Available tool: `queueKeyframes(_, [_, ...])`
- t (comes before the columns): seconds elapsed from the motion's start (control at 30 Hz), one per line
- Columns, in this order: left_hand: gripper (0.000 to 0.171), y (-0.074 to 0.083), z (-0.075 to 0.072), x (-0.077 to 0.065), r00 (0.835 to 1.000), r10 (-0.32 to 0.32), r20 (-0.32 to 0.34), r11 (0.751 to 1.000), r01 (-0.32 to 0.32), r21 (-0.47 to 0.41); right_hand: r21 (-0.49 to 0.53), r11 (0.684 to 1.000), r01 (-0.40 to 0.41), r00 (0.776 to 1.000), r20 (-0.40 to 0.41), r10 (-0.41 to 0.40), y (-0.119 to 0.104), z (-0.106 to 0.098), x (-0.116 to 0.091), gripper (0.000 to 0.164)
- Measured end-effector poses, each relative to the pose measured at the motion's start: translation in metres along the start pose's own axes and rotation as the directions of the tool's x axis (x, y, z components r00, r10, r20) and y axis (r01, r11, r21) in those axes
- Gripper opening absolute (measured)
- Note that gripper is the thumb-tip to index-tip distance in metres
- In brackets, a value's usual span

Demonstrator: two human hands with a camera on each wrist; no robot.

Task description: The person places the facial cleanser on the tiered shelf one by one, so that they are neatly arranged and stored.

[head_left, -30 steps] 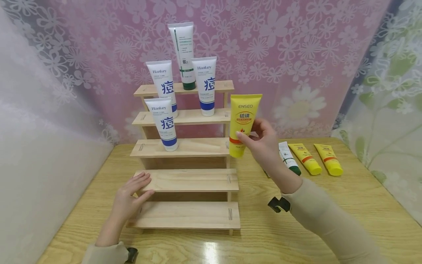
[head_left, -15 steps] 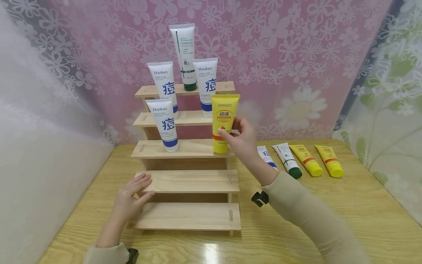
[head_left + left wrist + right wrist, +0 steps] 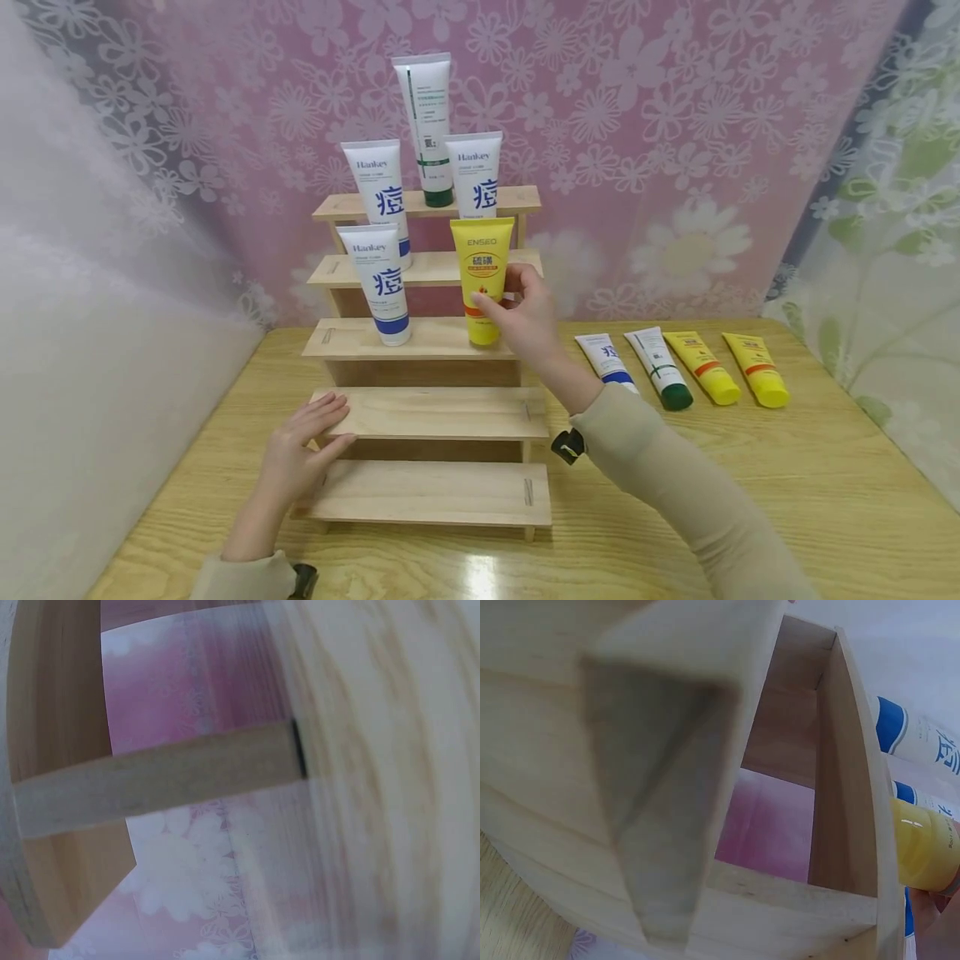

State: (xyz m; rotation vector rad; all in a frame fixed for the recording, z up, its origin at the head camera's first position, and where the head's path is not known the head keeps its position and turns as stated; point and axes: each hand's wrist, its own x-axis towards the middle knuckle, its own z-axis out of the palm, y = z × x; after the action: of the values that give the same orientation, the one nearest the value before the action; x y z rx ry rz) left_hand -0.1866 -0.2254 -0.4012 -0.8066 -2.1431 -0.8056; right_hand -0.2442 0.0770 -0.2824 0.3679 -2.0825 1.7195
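Observation:
A yellow squeeze tube [image 3: 480,271] stands upright, cap down, at the right part of the middle step of a wooden tiered stand [image 3: 442,412]. My right hand [image 3: 525,321] pinches it from the right side, thumb in front. The yellow cap [image 3: 922,847] shows at the edge of the right wrist view, at the step's board. My left hand [image 3: 307,442] rests on the left end of the second step from the bottom, fingers extended over the board. Left of the yellow tube, a white-and-blue tube [image 3: 381,283] stands on the same step.
Higher up stand two more white-and-blue tubes [image 3: 375,187] [image 3: 476,171] and a white-and-green tube [image 3: 427,125]. On the table at right lie a white-and-blue tube [image 3: 606,362], a white-and-green tube [image 3: 660,367] and two yellow tubes [image 3: 702,367] [image 3: 756,369]. A floral curtain [image 3: 600,167] hangs behind.
My right hand has carried the yellow tube leftward from beside the stand to the middle step, in front of a white-and-blue tube. The left hand has stayed on the stand.

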Motion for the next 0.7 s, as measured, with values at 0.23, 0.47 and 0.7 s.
queueKeyframes(0.23, [0.041,0.0,0.0,-0.001,1.0,-0.013,0.003,1.0,0.013,0.004,0.007,1.0,-0.01,1.0,0.018,0.01,0.004,0.007,0.001,0.042])
queueKeyframes(0.47, [0.042,0.0,0.001,-0.001,1.0,-0.012,-0.001,1.0,0.012,0.005,-0.019,1.0,-0.003,1.0,0.016,0.003,0.006,0.013,0.002,0.043])
queueKeyframes(0.7, [0.041,0.001,0.001,0.0,1.0,-0.008,-0.008,1.0,0.008,-0.001,-0.012,1.0,0.0,1.0,0.016,0.0,0.005,0.015,0.002,0.043])
